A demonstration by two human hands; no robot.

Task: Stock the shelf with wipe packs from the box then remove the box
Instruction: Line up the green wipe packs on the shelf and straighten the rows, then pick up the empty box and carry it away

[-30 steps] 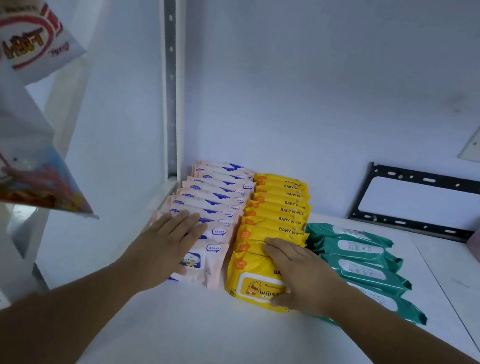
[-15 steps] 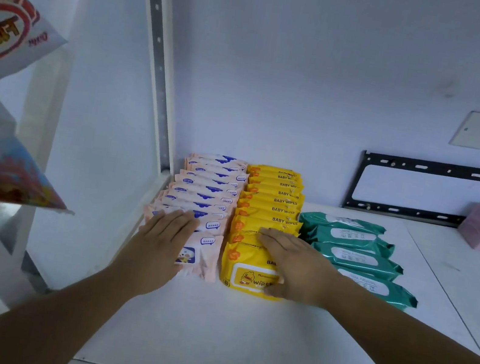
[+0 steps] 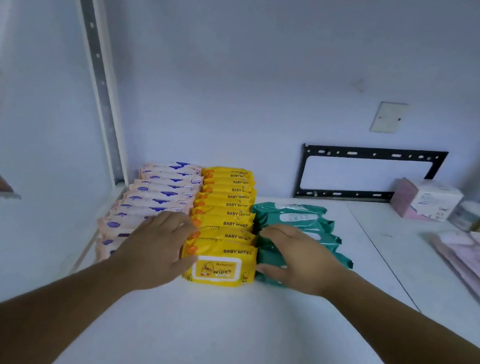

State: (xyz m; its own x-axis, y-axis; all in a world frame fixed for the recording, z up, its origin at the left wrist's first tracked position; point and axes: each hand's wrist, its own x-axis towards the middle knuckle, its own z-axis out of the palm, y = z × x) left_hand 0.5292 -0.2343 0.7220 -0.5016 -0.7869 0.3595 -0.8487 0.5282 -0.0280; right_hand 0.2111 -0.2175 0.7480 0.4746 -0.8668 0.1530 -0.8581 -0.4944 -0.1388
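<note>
- White shelf board [image 3: 205, 336]: bare stretch from both hands out to its front edge.
- Left hand [image 3: 156, 250]: released, lying flat on the pale pink plastic wipe packs [image 3: 159, 196], thumb side against the left edge of the yellow plastic baby-wipe packs [image 3: 224, 227].
- Right hand [image 3: 298, 261]: released, lying flat on the green plastic wipe packs [image 3: 293, 217], thumb at the yellow row's right edge.

Bare shelf [image 3: 208, 320] lies open to you from 5 to 7 o'clock. At 12 the pink wipe packs [image 3: 163, 190], yellow baby wipes [image 3: 227, 211] and green wipe packs [image 3: 296, 217] stand in rows packed side by side. A slotted upright [image 3: 94, 53] blocks 10; at 2, shelf runs free up to the tissue box [image 3: 425, 198].
</note>
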